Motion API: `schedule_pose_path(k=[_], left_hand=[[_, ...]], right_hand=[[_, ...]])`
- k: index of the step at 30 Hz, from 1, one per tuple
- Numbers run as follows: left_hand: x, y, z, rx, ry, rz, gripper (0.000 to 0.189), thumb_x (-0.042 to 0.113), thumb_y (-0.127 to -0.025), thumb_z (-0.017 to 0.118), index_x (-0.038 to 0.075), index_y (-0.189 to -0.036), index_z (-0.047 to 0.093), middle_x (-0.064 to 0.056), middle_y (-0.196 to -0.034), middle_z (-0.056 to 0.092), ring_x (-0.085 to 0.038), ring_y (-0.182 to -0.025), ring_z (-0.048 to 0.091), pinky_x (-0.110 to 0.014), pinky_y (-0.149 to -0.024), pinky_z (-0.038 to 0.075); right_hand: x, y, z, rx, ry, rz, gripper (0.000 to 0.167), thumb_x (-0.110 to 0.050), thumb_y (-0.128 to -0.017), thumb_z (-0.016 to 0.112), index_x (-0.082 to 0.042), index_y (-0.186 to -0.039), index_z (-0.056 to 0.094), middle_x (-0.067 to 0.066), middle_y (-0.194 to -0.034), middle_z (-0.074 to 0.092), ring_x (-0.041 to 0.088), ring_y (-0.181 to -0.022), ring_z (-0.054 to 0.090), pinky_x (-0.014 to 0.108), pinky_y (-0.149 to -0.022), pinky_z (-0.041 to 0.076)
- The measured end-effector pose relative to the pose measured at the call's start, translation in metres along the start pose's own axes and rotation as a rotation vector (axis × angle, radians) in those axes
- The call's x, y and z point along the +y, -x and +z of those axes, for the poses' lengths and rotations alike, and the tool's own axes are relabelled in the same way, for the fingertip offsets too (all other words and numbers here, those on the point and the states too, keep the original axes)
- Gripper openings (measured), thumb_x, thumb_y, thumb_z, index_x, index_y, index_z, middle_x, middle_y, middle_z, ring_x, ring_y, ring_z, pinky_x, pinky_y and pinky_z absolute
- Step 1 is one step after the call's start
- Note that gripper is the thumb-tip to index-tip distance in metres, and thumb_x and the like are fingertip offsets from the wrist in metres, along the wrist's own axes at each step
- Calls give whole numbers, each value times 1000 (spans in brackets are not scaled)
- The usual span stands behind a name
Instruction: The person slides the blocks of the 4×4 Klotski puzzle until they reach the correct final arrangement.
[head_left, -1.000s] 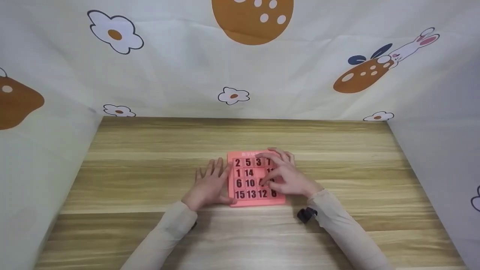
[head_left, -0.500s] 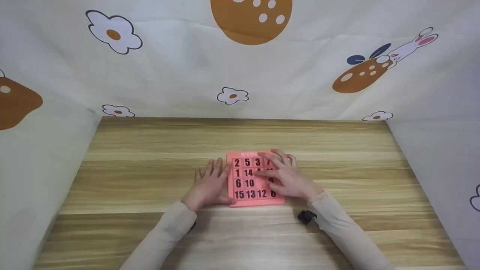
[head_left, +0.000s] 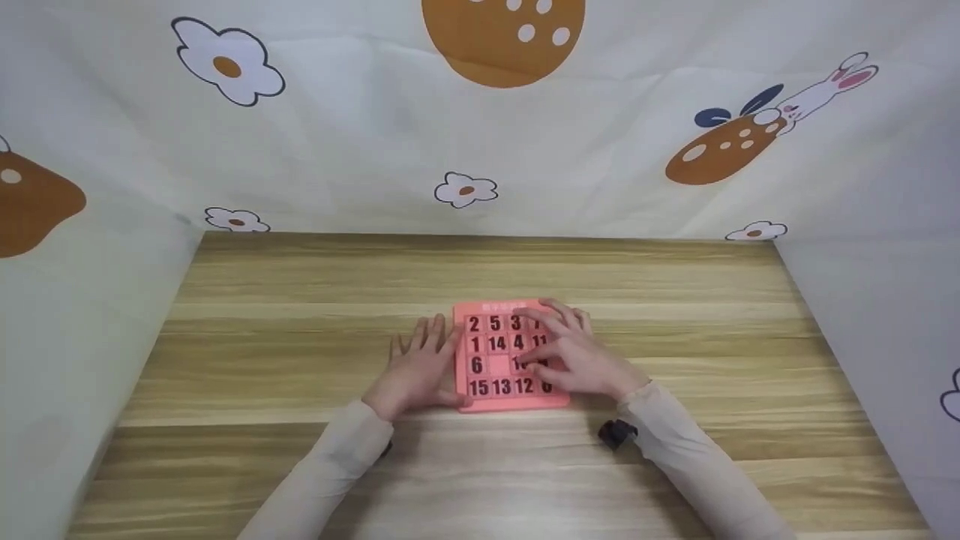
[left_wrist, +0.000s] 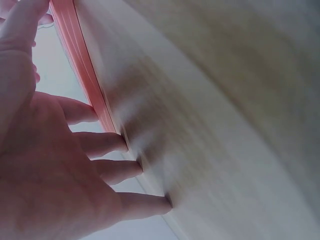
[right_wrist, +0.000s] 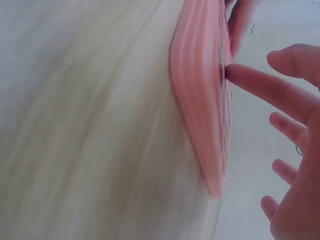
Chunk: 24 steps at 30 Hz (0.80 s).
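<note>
A pink sliding number puzzle point(head_left: 498, 366) lies flat on the table, its bare slot in the third row, second column. Beside its left edge is my left hand point(head_left: 416, 375), fingers spread and nearly straight. The thumb touches the lower left corner; in the left wrist view several fingertips point(left_wrist: 167, 201) rest on the table. My right hand point(head_left: 581, 360) lies over the puzzle's right side, with a fingertip on the tile numbered 10 point(head_left: 517, 364). In the right wrist view one finger point(right_wrist: 265, 87) touches the puzzle face while the others stay off it. The hand covers part of the right column.
The wood-grain table point(head_left: 315, 285) extends around the puzzle. Pale patterned cloth point(head_left: 337, 150) stands behind it and at both sides. A black wrist device point(head_left: 617, 433) sits by the right sleeve.
Tile 4 has slid up from the third row to the second. Tile 10 has then slid right into the third column, leaving the slot at its left. The left hand stays in place.
</note>
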<state>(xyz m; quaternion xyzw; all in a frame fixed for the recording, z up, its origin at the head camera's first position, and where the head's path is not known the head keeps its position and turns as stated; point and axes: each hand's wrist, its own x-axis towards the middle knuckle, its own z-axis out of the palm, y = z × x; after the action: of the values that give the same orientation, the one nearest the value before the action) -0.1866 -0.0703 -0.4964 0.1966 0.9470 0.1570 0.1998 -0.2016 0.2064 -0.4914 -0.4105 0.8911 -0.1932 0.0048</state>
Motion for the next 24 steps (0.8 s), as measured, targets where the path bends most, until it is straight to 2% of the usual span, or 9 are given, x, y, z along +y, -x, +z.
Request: schedule_pose_path(k=[4, 6, 8, 15, 24], left_hand=[[0, 0, 0, -2, -4, -1, 116, 61, -72, 74, 12, -156, 11, -21, -158, 0, -43, -143, -1, -69, -107, 1], [0, 0, 0, 0, -4, -2, 116, 61, -72, 74, 12, -156, 11, -20, -158, 0, -43, -143, -1, -69, -107, 2], [0, 0, 1, 4, -1, 3, 115, 61, -72, 74, 11, -156, 13, -21, -158, 1, -44, -143, -1, -70, -106, 3], [0, 0, 1, -3, 2, 1, 115, 59, -73, 75, 11, -156, 13, -21, -159, 2, -43, -143, -1, -70, -106, 3], [1, 0, 0, -8, 10, -9, 115, 59, -72, 75, 11, -156, 12, -20, -159, 0, -43, -143, -2, -69, -107, 1]], right_hand=[[-5, -8, 4, -53, 13, 9, 44, -37, -92, 59, -18, -132, 61, 12, -158, 20, 44, -140, 13, 68, -106, 14], [-7, -10, 7, -69, 23, 24, 49, -39, -93, 58, -17, -137, 56, 12, -158, 17, 44, -140, 11, 69, -105, 14], [-8, -11, 8, -77, 18, 30, 49, -40, -93, 58, -17, -137, 57, 9, -158, 18, 42, -141, 11, 69, -106, 13], [-9, -6, 10, -48, -53, -27, 31, -35, -92, 61, -21, -118, 71, 6, -155, 28, 40, -141, 14, 66, -107, 11], [-3, -21, 13, -30, 8, 119, 46, -39, -97, 53, -19, -139, 55, 10, -158, 21, 44, -139, 15, 67, -106, 12]])
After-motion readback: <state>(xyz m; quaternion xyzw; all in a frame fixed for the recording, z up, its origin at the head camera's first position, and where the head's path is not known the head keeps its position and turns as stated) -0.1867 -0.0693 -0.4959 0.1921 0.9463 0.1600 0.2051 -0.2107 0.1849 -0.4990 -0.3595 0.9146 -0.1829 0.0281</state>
